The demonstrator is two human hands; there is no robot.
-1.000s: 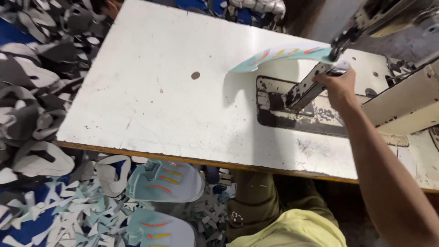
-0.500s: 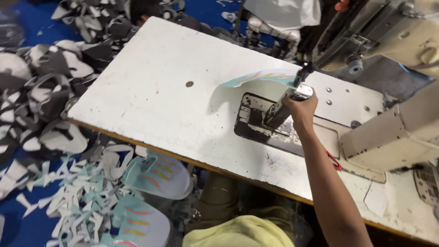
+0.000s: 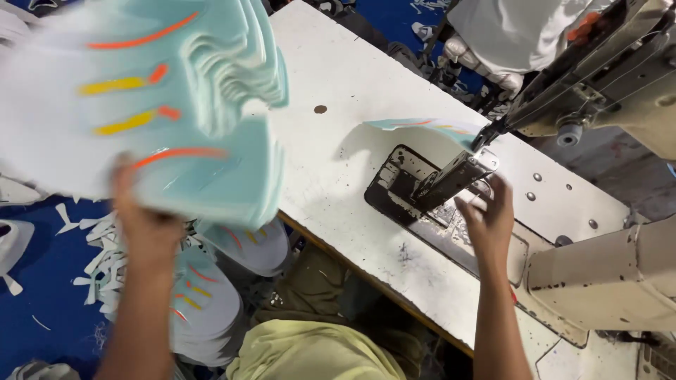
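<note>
In the head view, the left hand (image 3: 144, 225) was raised in front of the camera, beside the near edge of the desk (image 3: 331, 151). Its fingers were closed under a thick stack of pale turquoise cut pieces (image 3: 151, 105), each with orange and yellow stripes. The stack was blurred, and it covered the upper left part of the picture.

The right hand (image 3: 487, 222) lay on the desk near the sewing machine (image 3: 598, 77). Its fingers (image 3: 470, 211) were spread open and held nothing; the fingertips were just beside the dark metal post (image 3: 445, 184) under the needle area. One single turquoise piece (image 3: 422, 128) with coloured stripes lay over the top of this post, and its free end stood out to the left above the white desk surface. A dark plate (image 3: 394, 184) was set into the desk around the post.

Below the desk edge, more striped pieces (image 3: 204, 302) lay on a lower pile, between the left arm and the person's knees. White scraps (image 3: 95, 271) were scattered on the blue floor (image 3: 42, 302) to the left. The yellow-green shirt (image 3: 310, 355) of the person was visible at the bottom.
</note>
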